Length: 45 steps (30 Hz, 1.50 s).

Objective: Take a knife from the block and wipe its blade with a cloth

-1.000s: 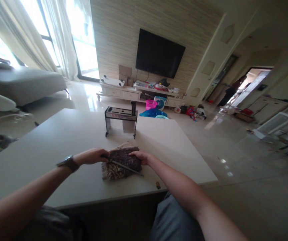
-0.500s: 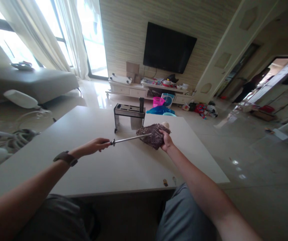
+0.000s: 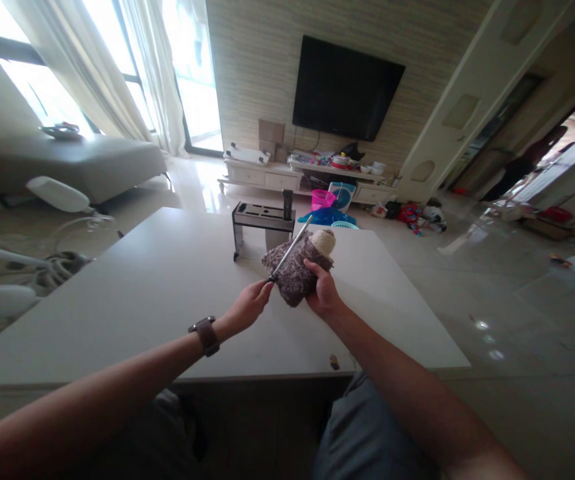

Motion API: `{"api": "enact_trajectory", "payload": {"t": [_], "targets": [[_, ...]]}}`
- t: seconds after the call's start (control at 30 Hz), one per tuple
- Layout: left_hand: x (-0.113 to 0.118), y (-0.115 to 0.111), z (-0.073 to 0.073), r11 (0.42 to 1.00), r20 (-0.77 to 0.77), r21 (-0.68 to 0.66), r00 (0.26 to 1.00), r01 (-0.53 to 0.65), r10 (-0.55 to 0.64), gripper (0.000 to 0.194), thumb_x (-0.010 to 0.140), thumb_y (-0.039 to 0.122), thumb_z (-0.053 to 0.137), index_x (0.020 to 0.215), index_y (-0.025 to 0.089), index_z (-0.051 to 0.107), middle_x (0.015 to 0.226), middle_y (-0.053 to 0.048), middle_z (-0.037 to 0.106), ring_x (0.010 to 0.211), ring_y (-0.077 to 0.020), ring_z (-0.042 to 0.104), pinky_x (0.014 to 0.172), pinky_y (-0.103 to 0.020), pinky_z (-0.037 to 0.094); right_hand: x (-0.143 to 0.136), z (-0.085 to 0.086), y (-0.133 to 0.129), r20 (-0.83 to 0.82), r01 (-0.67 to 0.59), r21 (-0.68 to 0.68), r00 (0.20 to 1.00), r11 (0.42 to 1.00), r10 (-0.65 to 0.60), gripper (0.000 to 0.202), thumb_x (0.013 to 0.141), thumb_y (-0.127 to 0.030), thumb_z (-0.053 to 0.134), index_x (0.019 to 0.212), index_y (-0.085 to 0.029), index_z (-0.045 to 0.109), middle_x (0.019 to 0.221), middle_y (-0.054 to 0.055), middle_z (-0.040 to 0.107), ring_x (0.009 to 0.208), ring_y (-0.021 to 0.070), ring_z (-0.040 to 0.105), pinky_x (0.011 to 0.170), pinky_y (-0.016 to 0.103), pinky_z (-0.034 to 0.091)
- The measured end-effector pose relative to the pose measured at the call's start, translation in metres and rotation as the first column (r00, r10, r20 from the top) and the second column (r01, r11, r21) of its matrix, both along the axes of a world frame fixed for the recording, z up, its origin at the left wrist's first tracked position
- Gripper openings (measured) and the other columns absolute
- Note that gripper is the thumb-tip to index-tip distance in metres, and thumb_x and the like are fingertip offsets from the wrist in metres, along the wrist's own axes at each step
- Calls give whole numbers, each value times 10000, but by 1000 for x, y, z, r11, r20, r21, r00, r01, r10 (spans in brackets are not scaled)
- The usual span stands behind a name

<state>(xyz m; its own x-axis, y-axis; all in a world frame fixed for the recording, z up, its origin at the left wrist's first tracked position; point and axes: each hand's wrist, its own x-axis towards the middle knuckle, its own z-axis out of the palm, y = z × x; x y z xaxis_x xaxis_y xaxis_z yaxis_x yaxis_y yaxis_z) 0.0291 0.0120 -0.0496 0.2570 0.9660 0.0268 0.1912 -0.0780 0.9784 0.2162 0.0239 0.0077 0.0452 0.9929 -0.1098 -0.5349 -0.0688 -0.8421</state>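
A slotted knife rack (image 3: 260,215) stands upright on the white table (image 3: 177,287), with one black-handled knife (image 3: 287,204) in it at the right end; a wide blade shows below the rack's top. Beyond the table are a pink basket (image 3: 320,199) and a pale blue one, their contents too small to make out.

The person's left hand (image 3: 250,303) is closed around the dark handle of a metal rod (image 3: 291,247), which slants up and to the right across a shaggy brown cloth (image 3: 295,280), its tip beyond the cloth's edge near the rack. The right hand (image 3: 323,291) grips the bunched cloth by its right side, thumb on top, above the table in front of the rack. Both forearms reach forward and converge; a watch (image 3: 206,335) circles the left wrist.
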Motion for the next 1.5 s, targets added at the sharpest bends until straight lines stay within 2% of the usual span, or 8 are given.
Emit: {"api": "enact_trajectory", "payload": {"t": [0.2, 0.43, 0.57, 0.87, 1.03, 1.17, 1.33, 1.5], "targets": [[8, -9, -7, 987, 166, -142, 985, 80, -56, 591, 856, 812, 589, 753, 245, 453, 570, 63, 406, 429, -88, 345, 385, -225, 256, 6, 17, -14, 104, -116, 92, 989, 989, 107, 405, 765, -274, 703, 1165, -242, 644, 1050, 24, 755, 1089, 251, 712, 1005, 391, 588], [2, -21, 19, 939, 350, -306, 936, 155, -40, 652, 773, 859, 665, 794, 260, 409, 567, 104, 350, 353, -56, 250, 312, -195, 180, 23, 26, -18, 19, -314, 122, 949, 942, 314, 381, 625, -179, 631, 998, -224, 692, 1091, 45, 765, 1109, 282, 686, 928, 462, 610], [0, -27, 27, 921, 394, -317, 915, 226, -89, 661, 777, 837, 698, 801, 253, 389, 570, 116, 347, 358, -41, 235, 304, -164, 176, 16, 13, -12, -27, -240, 144, 969, 960, 246, 460, 544, -97, 761, 974, -247, 695, 938, -13, 765, 904, 215, 691, 801, 352, 609], [-1, -32, 34, 914, 284, -272, 933, 300, -221, 641, 810, 840, 651, 855, 228, 464, 550, 114, 371, 370, -42, 283, 313, -149, 203, -4, -3, -16, -91, -228, 165, 965, 960, 245, 555, 490, -168, 955, 982, -233, 707, 859, -15, 774, 811, 185, 703, 816, 312, 601], [-2, -31, 17, 908, 159, -229, 934, 351, -321, 551, 921, 747, 578, 853, 207, 496, 594, 83, 403, 446, -53, 333, 382, -155, 244, -5, -16, -16, -76, -175, -23, 982, 984, 172, 487, 488, -165, 977, 915, -185, 744, 912, 29, 806, 878, 212, 749, 915, 363, 611], [-1, -26, 6, 906, 119, -202, 927, 373, -355, 500, 958, 691, 548, 849, 206, 498, 604, 72, 409, 477, -68, 333, 414, -179, 250, -9, -23, -12, -128, -114, -33, 986, 993, 109, 468, 544, -142, 948, 971, -178, 760, 964, 51, 824, 913, 234, 771, 941, 394, 624], [0, -22, 26, 921, 29, -102, 927, 375, -374, 493, 986, 682, 503, 940, 193, 549, 649, 67, 418, 513, -85, 341, 445, -200, 266, 4, -10, 3, -120, -58, -15, 991, 998, 55, 412, 629, -167, 905, 1014, -192, 761, 970, 36, 827, 934, 235, 786, 962, 407, 641], [-11, -26, 47, 923, -150, -72, 911, 378, -385, 466, 978, 642, 536, 832, 200, 510, 667, 58, 406, 546, -92, 344, 475, -221, 261, 50, 11, 26, -180, 30, 112, 984, 993, -10, 212, 805, -283, 789, 1002, -211, 758, 1011, 42, 829, 930, 224, 797, 924, 404, 667]]}}
